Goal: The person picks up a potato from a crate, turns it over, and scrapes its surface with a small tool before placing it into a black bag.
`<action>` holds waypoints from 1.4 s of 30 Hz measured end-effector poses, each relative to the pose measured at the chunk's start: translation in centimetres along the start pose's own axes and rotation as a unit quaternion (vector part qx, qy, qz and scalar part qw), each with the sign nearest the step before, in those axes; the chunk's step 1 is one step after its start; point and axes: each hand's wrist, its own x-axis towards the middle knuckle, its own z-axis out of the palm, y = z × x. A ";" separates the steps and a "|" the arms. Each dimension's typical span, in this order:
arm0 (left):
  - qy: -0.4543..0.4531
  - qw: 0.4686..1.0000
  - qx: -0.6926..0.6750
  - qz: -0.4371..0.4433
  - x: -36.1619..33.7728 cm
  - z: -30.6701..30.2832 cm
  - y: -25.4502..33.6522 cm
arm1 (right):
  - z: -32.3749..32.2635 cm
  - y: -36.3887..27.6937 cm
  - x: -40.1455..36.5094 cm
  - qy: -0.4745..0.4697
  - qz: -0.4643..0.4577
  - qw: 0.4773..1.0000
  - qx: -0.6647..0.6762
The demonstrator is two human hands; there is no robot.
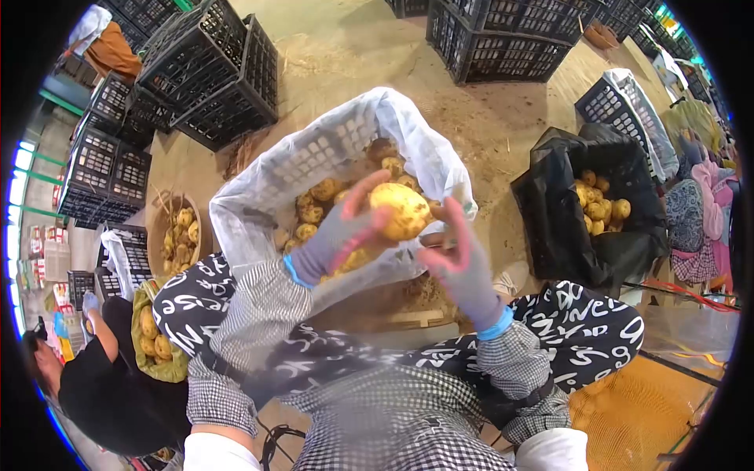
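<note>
Yellow potato [400, 210] gripped by left hand [338, 239] fingers, right hand [462, 265] fingers spread open beside, white-lined crate [314, 149] of potatoes [312, 212] beneath

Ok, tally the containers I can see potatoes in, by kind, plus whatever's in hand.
White-lined crate: 1
Black-lined crate: 1
Woven basket: 1
Yellow-green bag: 1
Potato gripped in the left hand, with the right hand open beside it: 1
Total: 4 containers, 1 potato in hand

Two hands [345, 231] [459, 263], one held potato [400, 210] — two potato-filled crates [314, 157] [550, 196], one basket [159, 216]
</note>
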 end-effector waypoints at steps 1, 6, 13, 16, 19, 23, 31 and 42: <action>-0.013 1.000 0.002 0.013 -0.8 0.7 -0.8 | 0.7 0.2 -0.2 -0.010 -0.035 0.998 -0.046; -0.042 0.995 -0.090 -0.001 -2.8 2.8 -3.1 | -0.9 1.0 -1.0 -0.079 0.012 0.994 0.069; -0.010 0.993 -0.116 0.011 -2.8 3.0 -4.7 | -0.9 2.2 -0.6 -0.005 0.061 0.994 0.085; -0.005 0.993 -0.067 0.097 -2.4 2.7 -6.1 | -0.8 2.4 -1.1 -0.029 0.132 0.988 0.069; 0.040 0.978 0.104 0.179 -2.4 3.1 -6.4 | -0.8 2.4 -1.0 -0.031 0.234 0.959 0.154; 0.076 0.978 0.153 0.121 -2.9 3.5 -4.8 | -1.1 2.7 -1.2 -0.138 0.320 0.894 0.281; 0.052 0.983 0.108 0.142 -1.5 2.6 -6.6 | -0.6 4.1 -0.8 -0.048 0.005 0.997 0.058; 0.010 0.987 -0.141 0.070 -1.9 2.7 -5.6 | -0.6 2.7 0.0 -0.083 0.076 0.979 0.173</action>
